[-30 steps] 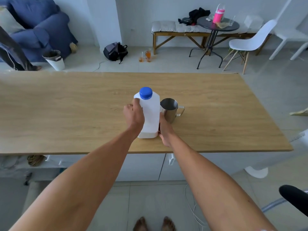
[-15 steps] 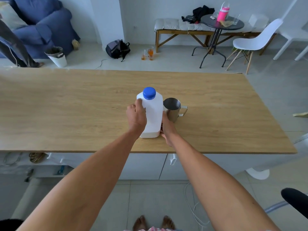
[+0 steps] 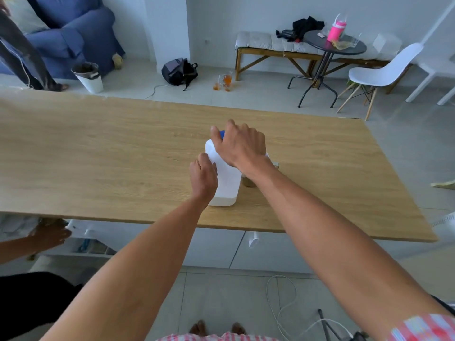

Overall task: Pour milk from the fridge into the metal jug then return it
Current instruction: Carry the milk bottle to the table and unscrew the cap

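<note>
A white plastic milk bottle (image 3: 226,183) stands upright on the wooden table (image 3: 98,153), near its front edge. My left hand (image 3: 203,177) grips the bottle's left side. My right hand (image 3: 240,143) is on top of the bottle, fingers curled round the blue cap (image 3: 222,134), of which only a sliver shows. The metal jug (image 3: 248,182) stands just right of the bottle, mostly hidden under my right forearm.
Another person's hand (image 3: 53,233) reaches in under the table's left front edge. Beyond the table are a backpack (image 3: 178,71), glasses on the floor (image 3: 222,82), a white bin (image 3: 88,77), a round black table (image 3: 332,44) and a white chair (image 3: 384,72).
My right hand has left the bottle's lower right side and risen onto the blue cap, covering it and the jug. My left hand stays on the bottle's side. Another person's hand has appeared lower left.
</note>
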Demonstrator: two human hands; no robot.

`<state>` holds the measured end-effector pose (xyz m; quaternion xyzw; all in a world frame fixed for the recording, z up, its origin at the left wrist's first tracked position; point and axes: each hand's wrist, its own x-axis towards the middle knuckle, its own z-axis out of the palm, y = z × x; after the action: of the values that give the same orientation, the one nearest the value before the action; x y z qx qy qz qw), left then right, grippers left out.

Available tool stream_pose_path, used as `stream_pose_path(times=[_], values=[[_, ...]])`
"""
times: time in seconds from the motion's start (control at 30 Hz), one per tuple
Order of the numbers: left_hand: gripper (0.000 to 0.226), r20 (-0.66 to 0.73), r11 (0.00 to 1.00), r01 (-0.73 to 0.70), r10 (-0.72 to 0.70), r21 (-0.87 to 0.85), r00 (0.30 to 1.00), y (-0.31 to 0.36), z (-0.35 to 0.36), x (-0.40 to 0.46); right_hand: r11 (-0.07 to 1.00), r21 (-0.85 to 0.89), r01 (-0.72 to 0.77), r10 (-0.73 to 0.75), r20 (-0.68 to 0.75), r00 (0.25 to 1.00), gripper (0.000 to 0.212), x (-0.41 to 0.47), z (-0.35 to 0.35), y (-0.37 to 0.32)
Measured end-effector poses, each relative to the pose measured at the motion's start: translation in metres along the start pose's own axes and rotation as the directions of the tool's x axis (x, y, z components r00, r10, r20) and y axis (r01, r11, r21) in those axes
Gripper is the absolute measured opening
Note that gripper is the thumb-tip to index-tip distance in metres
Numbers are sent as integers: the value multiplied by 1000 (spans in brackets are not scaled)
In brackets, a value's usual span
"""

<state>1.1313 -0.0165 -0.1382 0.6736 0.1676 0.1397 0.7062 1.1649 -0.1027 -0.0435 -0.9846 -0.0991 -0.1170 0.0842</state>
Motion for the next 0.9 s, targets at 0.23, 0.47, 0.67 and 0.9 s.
stream_pose_path(times=[0.23, 0.47, 0.67, 0.9], values=[[32, -113, 998, 29, -22, 61, 993, 1, 6, 2, 932, -184, 312, -327, -57, 943, 41, 14, 12, 9], [21, -136, 977, -69, 98, 203, 986, 8, 9, 2, 868, -118, 483, -492, -62, 869, 36, 28, 12, 19], [47, -199, 985, -59, 92, 165, 976, 7, 13, 4, 846, -95, 525, -533, -99, 841, 35, 35, 16, 24], [39, -186, 991, -68, 89, 116, 978, 9, 14, 2, 832, -35, 553, -553, -125, 824, 37, 40, 22, 26]])
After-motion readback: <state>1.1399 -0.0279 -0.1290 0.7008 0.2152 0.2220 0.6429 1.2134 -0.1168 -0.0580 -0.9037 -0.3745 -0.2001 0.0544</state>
